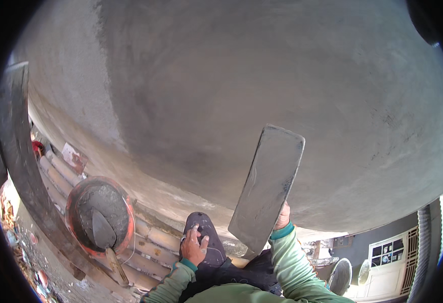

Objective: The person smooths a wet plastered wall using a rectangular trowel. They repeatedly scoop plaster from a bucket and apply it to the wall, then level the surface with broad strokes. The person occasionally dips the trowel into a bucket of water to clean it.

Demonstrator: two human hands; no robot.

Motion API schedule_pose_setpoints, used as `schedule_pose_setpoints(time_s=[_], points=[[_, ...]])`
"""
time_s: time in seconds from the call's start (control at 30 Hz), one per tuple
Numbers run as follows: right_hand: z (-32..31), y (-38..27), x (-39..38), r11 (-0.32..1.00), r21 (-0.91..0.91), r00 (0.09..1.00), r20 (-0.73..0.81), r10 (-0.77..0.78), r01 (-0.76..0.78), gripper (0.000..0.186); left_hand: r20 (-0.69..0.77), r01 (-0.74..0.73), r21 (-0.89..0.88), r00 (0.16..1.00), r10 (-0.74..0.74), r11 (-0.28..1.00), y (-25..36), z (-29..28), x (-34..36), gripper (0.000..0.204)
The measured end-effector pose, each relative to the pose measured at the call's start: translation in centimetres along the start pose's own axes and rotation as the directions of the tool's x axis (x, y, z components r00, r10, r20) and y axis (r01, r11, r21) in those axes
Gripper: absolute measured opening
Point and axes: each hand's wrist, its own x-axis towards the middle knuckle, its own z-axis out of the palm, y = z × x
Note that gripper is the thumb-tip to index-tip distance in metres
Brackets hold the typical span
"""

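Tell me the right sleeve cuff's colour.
The cuff is teal, showing best in the head view.

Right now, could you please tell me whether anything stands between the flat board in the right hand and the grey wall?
Nothing visible stands between the board in the right hand and the wall; whether they touch, I cannot tell.

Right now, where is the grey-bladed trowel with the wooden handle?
The trowel lies at lower left in the head view, blade on grey mortar in the round orange bucket.

Broad two-toned grey wall [282, 76], floor of round tan poles [156, 250], daylit white paned door [383, 284]
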Motion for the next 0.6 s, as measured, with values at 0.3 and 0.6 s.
schedule_pose_setpoints(time_s=[0.3,0.6], points=[[-2.9,-4.7,-7.3,0.747,-0.585,0.780,-0.289,-0.555,0.314,0.036,0.026,-0.063,0.155,0.998,0.060,0.986,0.4,0.8,-0.2,0.062],[-8.7,-14.5,-4.1,0.272,-0.854,0.224,-0.188,-0.956,0.444,0.046,0.088,-0.107,0.314,0.993,0.084,0.943,0.0,1.7,0.5,0.062]])
